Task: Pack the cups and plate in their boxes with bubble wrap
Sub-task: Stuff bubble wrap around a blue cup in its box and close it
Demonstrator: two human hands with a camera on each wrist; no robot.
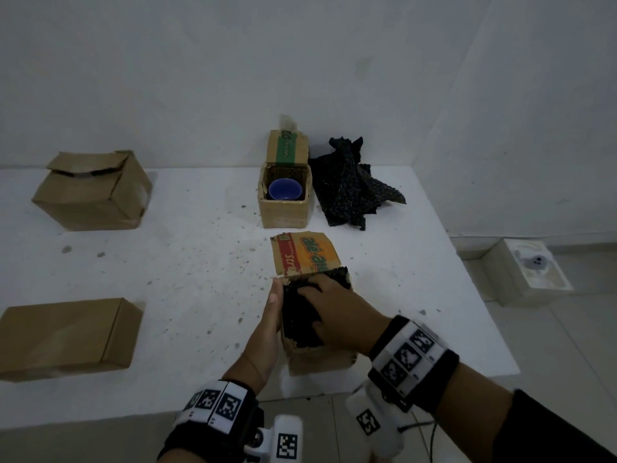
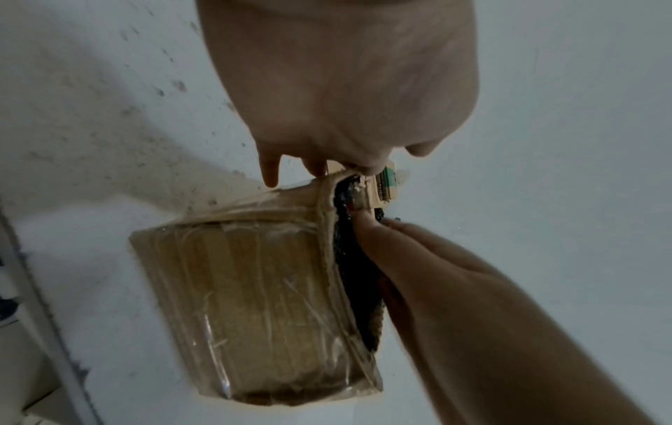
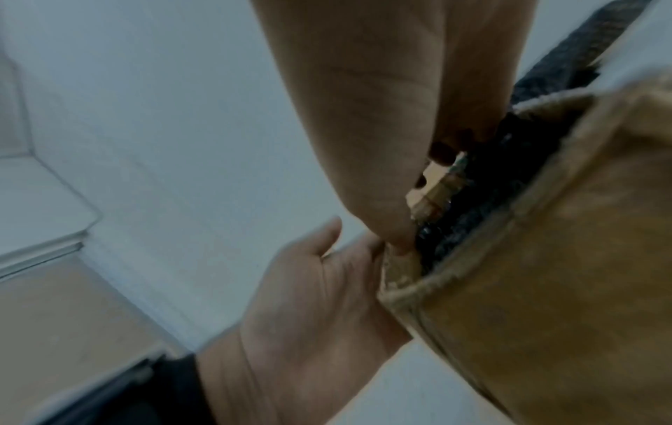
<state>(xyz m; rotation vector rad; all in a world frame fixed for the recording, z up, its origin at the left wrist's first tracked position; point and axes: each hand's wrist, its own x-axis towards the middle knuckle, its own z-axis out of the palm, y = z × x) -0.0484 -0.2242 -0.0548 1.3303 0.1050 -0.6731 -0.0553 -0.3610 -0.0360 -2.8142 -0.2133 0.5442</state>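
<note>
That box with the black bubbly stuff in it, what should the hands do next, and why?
Probably fold the printed orange flap down over the small cardboard box. The right hand is pressing the black bubble wrap inside, the left hand steadies the box's side, and the flap stands open, so closing looks like the step left.

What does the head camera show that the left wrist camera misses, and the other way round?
Only the head view shows the blue cup in its open box, the spare black bubble wrap beside it, and two closed boxes on the table.

Only the left wrist view shows the near box's taped side.

Both show the left hand steadying the near box while the right hand presses bubble wrap inside.
</note>
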